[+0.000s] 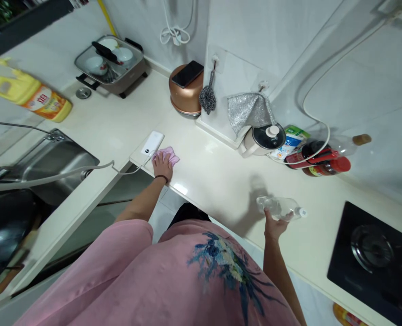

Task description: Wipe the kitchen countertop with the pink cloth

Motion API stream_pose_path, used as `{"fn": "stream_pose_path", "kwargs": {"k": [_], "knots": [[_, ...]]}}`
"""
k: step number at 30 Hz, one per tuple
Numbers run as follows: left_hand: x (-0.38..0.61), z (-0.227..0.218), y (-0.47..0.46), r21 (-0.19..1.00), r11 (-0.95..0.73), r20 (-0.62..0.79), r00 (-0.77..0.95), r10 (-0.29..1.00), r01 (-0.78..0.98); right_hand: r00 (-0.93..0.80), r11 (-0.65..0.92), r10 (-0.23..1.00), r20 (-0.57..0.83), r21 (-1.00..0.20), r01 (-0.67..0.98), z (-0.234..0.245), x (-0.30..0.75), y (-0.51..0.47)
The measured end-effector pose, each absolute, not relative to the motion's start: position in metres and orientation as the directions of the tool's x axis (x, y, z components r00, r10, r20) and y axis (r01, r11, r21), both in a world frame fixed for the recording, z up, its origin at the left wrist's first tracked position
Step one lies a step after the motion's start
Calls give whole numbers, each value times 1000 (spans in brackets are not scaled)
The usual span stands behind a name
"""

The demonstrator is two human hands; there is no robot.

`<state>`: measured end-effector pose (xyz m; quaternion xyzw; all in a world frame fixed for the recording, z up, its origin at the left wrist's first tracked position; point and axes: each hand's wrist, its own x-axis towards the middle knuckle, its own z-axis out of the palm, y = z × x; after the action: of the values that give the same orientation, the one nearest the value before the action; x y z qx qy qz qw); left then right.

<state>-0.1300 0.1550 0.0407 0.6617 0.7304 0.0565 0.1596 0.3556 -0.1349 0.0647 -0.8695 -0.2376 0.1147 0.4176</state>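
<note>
My left hand (pixel 163 166) presses a crumpled pink cloth (pixel 171 154) onto the countertop (pixel 201 167) near its front edge. Just beyond those fingers lies a white power bank (pixel 152 143) with a white cable running from it. On the other side, my right hand (pixel 275 226) is wrapped round a clear plastic bottle (pixel 282 207) with a white cap. The bottle is over the counter, its cap towards the stove; I cannot tell whether it touches the surface. Part of the right fingers is hidden behind it.
A black stove (pixel 374 253) sits at right. Along the wall are a kettle (pixel 255 142), seasoning bottles (pixel 318 158) and a copper-coloured pot (pixel 184 97) topped by a phone (pixel 188 74). At left are an electric pan (pixel 128 74) holding dishes, a yellow detergent jug (pixel 34 97) and a sink (pixel 61 167).
</note>
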Motion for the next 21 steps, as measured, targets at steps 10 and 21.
{"fn": "stream_pose_path", "kwargs": {"k": [10,21], "knots": [[-119,37,136,315,157,-100,-132,986,936,650,-495,739,-176,-796,348,98,375,-92],[-123,34,136,353,156,-94,-131,987,923,109,-224,874,-473,-192,956,124,218,-6]]}}
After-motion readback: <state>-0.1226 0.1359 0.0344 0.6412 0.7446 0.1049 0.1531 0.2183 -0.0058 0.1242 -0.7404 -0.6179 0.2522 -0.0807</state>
